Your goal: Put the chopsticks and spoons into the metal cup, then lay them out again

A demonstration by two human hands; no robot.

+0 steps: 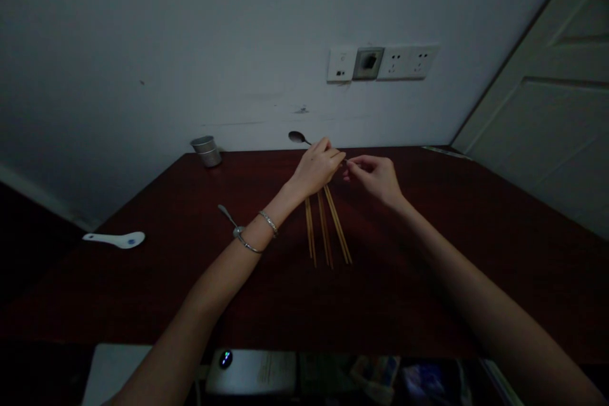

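Note:
A long-handled metal spoon (297,137) lies across my two hands at the back of the table, its dark bowl sticking out on the left. My left hand (320,166) is closed around the middle of its handle, hiding that part. The fingertips of my right hand (378,179) pinch the handle's far right end. Below my left hand, several wooden chopsticks (326,231) lie on the table in three loose pairs, fanned toward me; their upper ends are hidden behind the hand. A smaller metal spoon (229,216) lies by my left wrist, partly covered by a bracelet.
A white ceramic spoon (117,240) rests on the dark red table (409,292) at the left. Near the back left corner stands a metal cup (207,151). Wall sockets (408,63) are above the back edge. Below the front edge are a silver device (257,373) and other items.

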